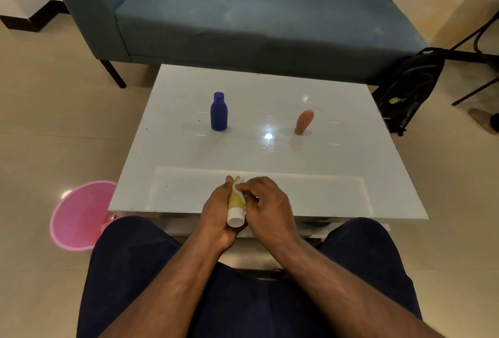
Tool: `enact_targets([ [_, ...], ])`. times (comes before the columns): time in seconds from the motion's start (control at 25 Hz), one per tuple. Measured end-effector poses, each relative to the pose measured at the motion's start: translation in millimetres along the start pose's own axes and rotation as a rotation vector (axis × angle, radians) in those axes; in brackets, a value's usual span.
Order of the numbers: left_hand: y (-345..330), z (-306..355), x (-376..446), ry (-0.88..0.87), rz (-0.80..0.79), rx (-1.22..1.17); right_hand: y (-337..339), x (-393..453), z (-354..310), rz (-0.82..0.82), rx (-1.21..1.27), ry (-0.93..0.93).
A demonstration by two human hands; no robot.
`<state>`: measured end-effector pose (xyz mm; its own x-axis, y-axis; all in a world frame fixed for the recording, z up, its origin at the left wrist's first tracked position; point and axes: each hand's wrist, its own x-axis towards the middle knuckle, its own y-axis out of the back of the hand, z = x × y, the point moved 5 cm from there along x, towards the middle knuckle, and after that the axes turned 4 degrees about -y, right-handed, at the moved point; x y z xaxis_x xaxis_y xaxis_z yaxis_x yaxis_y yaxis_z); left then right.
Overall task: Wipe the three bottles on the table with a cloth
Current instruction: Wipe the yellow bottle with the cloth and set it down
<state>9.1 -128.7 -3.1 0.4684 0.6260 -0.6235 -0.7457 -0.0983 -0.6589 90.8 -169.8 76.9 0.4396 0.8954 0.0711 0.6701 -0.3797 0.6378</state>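
Left hand: the left hand [218,210] curls round the yellow bottle [236,206] from the left side, holding it above the table's near edge, near its middle.
Right hand: the right hand [266,206] has its fingers bent against the upper part of the yellow bottle; a small piece of pale cloth [239,185] shows under the fingertips, mostly hidden.
Yellow bottle: tilted, its white cap pointing toward the person, its other end toward the table's far edge.
Blue bottle: the blue bottle [219,111] stands upright, left of centre, toward the far edge of the white table [337,175].
Orange bottle: the orange bottle [304,122] stands cap-down, right of centre, well apart from the blue one.
Floor: a pink bin [78,216] sits beside the table's near left corner; a black backpack [410,89] is just beyond the far right corner.
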Motion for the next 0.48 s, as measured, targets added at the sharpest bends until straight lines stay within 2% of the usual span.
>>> enact_targets([
  [0.2,-5.6,-0.1,-9.5,-0.017,-0.037,0.231,4.4,26.1,11.5,-0.010,-0.118,-0.040],
  [0.36,-7.7,4.2,-10.4,-0.048,-0.044,0.174,-0.3,10.6,-4.7,-0.058,-0.111,0.105],
  [0.48,-15.8,6.3,-15.0,-0.076,-0.083,0.216,8.8,27.3,2.1,-0.019,-0.125,0.047],
])
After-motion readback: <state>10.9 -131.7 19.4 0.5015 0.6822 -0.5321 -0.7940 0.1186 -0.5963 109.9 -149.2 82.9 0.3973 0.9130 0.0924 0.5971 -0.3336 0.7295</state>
